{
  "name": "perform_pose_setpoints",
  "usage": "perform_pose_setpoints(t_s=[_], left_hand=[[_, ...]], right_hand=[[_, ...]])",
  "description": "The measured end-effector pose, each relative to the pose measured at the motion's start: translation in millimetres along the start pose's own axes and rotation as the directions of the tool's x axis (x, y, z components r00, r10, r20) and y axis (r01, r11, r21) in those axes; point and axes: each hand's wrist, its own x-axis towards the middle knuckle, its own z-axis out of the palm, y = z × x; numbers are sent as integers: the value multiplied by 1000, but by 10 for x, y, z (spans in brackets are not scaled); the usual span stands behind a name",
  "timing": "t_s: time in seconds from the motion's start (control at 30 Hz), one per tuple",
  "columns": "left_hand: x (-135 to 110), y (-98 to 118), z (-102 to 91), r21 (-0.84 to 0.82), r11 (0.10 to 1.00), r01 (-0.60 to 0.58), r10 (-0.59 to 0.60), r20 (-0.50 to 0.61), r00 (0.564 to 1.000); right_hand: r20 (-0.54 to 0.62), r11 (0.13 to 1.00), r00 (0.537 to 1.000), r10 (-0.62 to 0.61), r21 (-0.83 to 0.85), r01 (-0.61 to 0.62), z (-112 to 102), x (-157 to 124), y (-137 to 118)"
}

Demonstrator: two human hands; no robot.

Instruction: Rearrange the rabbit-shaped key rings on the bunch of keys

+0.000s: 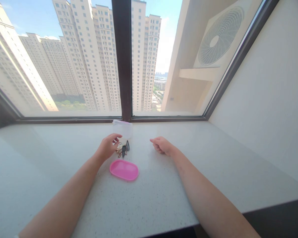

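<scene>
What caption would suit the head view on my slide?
White windowsill: left hand beside a pile of small dark and golden pieces, right hand apart, pink tray in front.

blk/gold clips (pixel 124 150) heaped nr pink lid (pixel 124 170)

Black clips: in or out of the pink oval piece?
Out. The black clips lie piled on the white counter, just beyond the pink oval piece, beside the left hand.
</scene>
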Motion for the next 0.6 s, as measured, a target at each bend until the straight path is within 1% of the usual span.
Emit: perform_pose_setpoints(t_s=[0.13, 0.23, 0.4, 0.6], left_hand=[[14, 21, -121, -29, 999, 27, -29, -63, 998], [21, 53, -213, -53, 997, 64, -68, -83, 994], [19, 45, -308, -91, 990, 111, -117, -66, 991], [17, -22, -327, -65, 988, 138, -142, -62, 988]], right_hand=[[4, 1000, 1000, -4, -2, 4, 0, 1, -1], [2, 1000, 1000, -3, -9, 3, -4, 7, 6], [-3, 1000, 1000, -2, -23, 2, -1, 7, 10], [-5, 1000, 1000, -4, -22, 4, 2, 1, 8]])
